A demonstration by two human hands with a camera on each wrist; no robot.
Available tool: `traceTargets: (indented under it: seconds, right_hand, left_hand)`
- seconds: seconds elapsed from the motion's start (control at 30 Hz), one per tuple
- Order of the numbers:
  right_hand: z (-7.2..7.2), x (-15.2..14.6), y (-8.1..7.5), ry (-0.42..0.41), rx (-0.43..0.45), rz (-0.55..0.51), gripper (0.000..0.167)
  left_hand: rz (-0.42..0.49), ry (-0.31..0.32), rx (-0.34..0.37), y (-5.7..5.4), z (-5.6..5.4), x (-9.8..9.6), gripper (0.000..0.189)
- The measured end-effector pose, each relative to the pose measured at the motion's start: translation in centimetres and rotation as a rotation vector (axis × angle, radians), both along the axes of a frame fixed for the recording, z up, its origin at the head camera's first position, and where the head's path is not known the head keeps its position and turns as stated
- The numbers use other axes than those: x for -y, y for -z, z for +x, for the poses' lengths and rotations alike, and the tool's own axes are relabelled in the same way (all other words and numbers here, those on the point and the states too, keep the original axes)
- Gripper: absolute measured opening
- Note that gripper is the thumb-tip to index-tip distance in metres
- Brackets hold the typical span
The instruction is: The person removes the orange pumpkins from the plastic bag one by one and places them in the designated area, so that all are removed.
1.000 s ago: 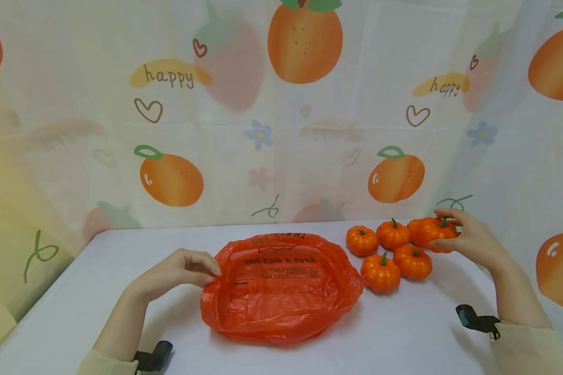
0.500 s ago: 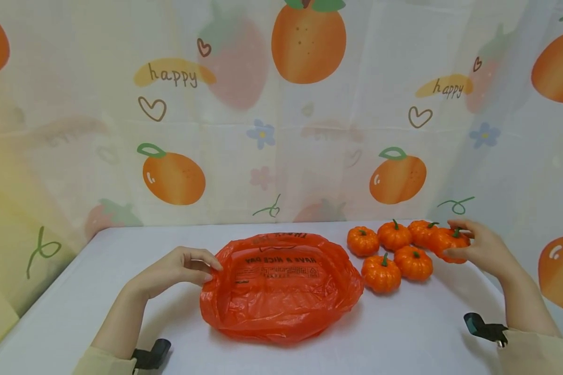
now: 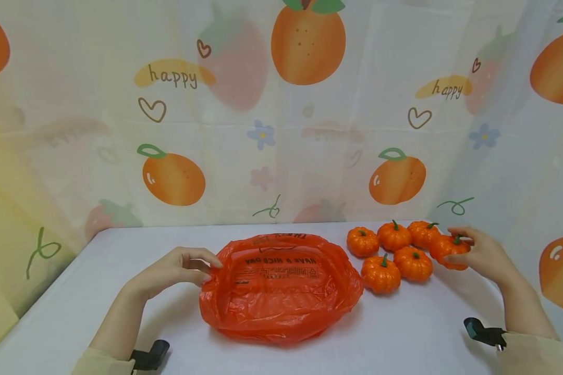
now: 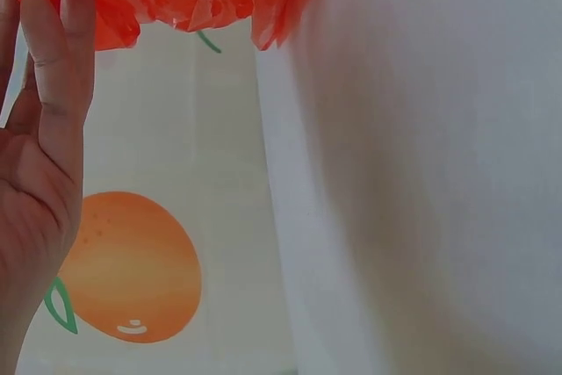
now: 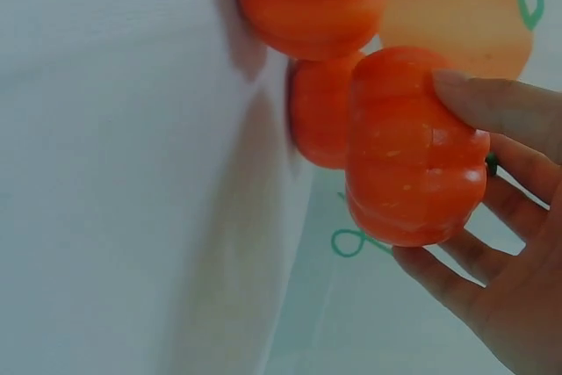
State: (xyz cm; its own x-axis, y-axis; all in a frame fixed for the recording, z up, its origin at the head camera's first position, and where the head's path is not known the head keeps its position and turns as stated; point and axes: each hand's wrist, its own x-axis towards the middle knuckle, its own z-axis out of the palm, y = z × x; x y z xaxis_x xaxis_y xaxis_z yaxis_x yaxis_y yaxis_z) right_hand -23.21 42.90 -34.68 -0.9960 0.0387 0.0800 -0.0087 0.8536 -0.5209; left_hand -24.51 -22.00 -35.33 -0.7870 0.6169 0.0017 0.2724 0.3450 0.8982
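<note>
A red plastic bag stands on the white table with its mouth open and its rim folded outward; mirrored black print shows inside. My left hand pinches the bag's left rim between thumb and fingers, and the left wrist view has its fingertips at the red film. At the right, my right hand grips a small orange pumpkin with a green stem, thumb on one side and fingers on the other. Several more pumpkins sit grouped between the bag and the right hand.
The white table runs back to a hanging curtain printed with fruit and the word "happy". One pumpkin stands close to the bag's right side. Black wrist mounts sit at both sleeves.
My right hand has moved with its pumpkin to the right and nearer, away from the back pumpkin it overlapped. My left hand and the bag have stayed put.
</note>
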Motion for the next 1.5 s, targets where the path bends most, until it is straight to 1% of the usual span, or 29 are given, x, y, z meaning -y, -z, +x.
traceTargets:
  seconds: [0.23, 0.43, 0.67, 0.77, 0.87, 1.0, 1.1, 1.23, 1.37, 1.5]
  right_hand:
    - [0.1, -0.3, 1.0, -0.014, -0.006, 0.009, 0.074]
    - [0.3, -0.4, 1.6, -0.018, -0.024, 0.013, 0.074]
    - [0.3, -0.4, 2.1, 0.014, 0.010, 0.019, 0.078]
    - [0.3, -0.3, 2.3, 0.019, 0.009, 0.018, 0.077]
    - [0.3, -0.3, 2.4, 0.017, 0.004, 0.017, 0.076]
    - [0.2, -0.2, 2.6, 0.013, 0.009, 0.012, 0.075]
    - [0.1, -0.2, 2.7, 0.013, 0.013, 0.014, 0.077]
    - [0.0, -0.2, 2.9, 0.010, 0.002, 0.023, 0.078]
    - [-0.1, -0.3, 3.2, 0.001, -0.013, 0.031, 0.077]
    - [-0.1, -0.1, 3.3, -0.002, -0.014, 0.030, 0.076]
  left_hand:
    - [-0.004, -0.001, -0.017, 0.0, 0.1, 0.3, 0.027]
    - [0.010, 0.000, -0.026, -0.2, 0.3, 0.3, 0.028]
    - [0.026, -0.007, -0.026, -0.1, 0.3, 0.5, 0.028]
    - [0.022, -0.016, -0.024, 0.0, 0.3, 0.7, 0.027]
    - [0.011, -0.035, -0.019, 0.0, 0.4, 0.8, 0.027]
    - [-0.007, -0.057, -0.034, -0.1, 0.5, 0.8, 0.027]
    - [-0.022, -0.088, -0.042, -0.3, 0.7, 0.8, 0.027]
    - [-0.039, -0.150, -0.052, -0.6, 1.0, 0.6, 0.026]
    - [-0.077, -0.196, -0.125, -0.8, 1.3, 0.3, 0.025]
    - [-0.131, -0.234, -0.214, -1.0, 1.7, -0.2, 0.023]
